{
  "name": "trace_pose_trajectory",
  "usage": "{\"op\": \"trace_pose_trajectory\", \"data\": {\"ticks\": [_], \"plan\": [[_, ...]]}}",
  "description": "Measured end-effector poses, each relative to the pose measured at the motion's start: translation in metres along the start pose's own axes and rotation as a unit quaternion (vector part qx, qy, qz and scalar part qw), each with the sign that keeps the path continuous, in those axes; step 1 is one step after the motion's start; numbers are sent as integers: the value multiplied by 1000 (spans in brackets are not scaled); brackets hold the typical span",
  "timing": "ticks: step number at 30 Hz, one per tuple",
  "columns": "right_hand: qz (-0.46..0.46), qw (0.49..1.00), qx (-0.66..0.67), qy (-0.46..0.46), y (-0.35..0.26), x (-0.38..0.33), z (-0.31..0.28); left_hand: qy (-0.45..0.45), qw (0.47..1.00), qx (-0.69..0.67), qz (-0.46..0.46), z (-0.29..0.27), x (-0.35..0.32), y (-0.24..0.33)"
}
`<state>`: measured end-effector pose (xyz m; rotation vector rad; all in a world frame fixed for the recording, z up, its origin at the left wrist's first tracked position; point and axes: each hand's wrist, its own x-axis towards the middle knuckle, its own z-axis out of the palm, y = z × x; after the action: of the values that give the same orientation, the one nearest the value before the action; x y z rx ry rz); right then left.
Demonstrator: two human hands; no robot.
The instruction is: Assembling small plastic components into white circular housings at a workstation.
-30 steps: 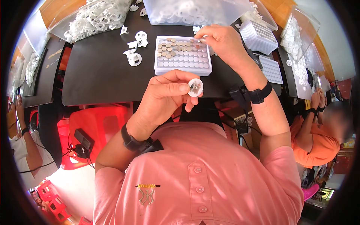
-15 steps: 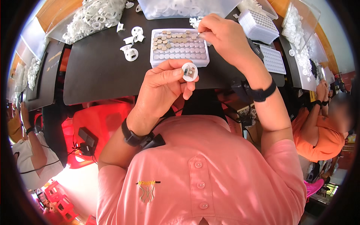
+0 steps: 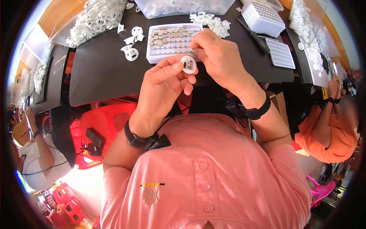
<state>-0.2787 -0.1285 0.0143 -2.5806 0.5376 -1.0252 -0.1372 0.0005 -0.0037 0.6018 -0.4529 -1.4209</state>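
My left hand (image 3: 162, 80) pinches a small round white plastic housing (image 3: 189, 65) between thumb and fingers, its inner side with metal contacts turned up. Close beside it, my right hand (image 3: 221, 59) holds a coin cell (image 3: 194, 52) at its fingertips, just above the housing's edge. I cannot tell whether the cell touches the housing. Behind both hands lies a white tray (image 3: 151, 57) with rows of round pockets. Several silvery coin cells (image 3: 164, 36) sit in its far rows, and my right hand hides its right corner.
Small white parts (image 3: 213, 26) lie behind the tray; loose housings (image 3: 131, 54) lie left of it. Beyond stands a translucent bin (image 3: 183, 13). At right are stacked trays (image 3: 263, 23), a flat tray (image 3: 281, 55) and a black pen-shaped tool (image 3: 254, 37). Co-workers sit on both sides.
My right hand has come from the tray's far right corner back toward me, bringing a coin cell to the housing. My left hand keeps its hold on the housing.
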Motion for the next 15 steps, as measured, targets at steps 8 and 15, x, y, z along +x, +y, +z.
{"op": "trace_pose_trajectory", "data": {"ticks": [8, 15], "plan": [[-22, 994, 82, 67, -28, -8, -20, -4, 999, 5, 32, 3, -6, 0], [-45, 991, 48, 120, -37, -19, 4, 26, 996, 42, 71, 4, -7, 1]]}}
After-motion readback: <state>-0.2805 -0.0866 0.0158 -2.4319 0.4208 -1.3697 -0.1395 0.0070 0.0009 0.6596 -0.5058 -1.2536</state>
